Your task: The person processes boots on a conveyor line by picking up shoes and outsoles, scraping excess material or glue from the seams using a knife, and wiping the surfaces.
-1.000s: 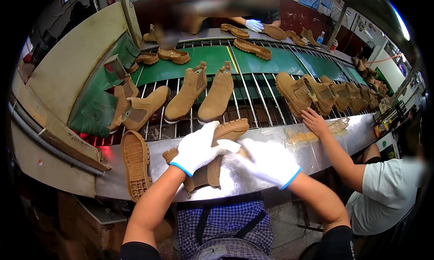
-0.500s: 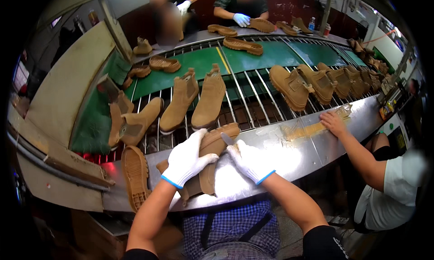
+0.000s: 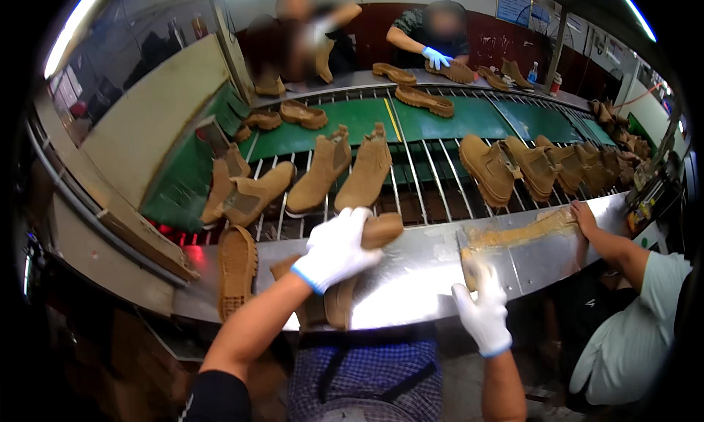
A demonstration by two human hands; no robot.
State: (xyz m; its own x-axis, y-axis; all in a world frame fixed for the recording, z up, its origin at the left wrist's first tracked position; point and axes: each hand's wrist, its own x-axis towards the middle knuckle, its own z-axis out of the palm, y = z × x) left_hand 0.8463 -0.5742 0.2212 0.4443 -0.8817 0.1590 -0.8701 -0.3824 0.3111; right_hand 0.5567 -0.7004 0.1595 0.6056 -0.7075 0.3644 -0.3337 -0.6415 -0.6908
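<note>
My left hand (image 3: 337, 250), in a white knit glove, grips a tan boot (image 3: 382, 230) over the metal ledge; the boot's toe end shows past my fingers and the glove hides much of the rest. My right hand (image 3: 482, 308), gloved too, is closed around a flat-bladed hand tool (image 3: 463, 247) with a pale blade, near the ledge's front. Motion blur smears its handle. Left of my left hand lies a loose tan sole (image 3: 237, 268), tread edge outward. Beyond, two upright ankle boots (image 3: 367, 169) stand on the rollers.
The metal ledge (image 3: 411, 275) carries a yellowish glue-stained strip (image 3: 522, 231) at right. Behind it run rollers with more boots (image 3: 488, 171) and a green belt (image 3: 462, 121) with soles. A co-worker's bare hand (image 3: 584, 218) rests at the ledge's right. Two people work across the line.
My right hand with the tool has moved right, away from the boot. My left hand still holds the boot, which has turned so less of its sole shows. The whole view has shifted.
</note>
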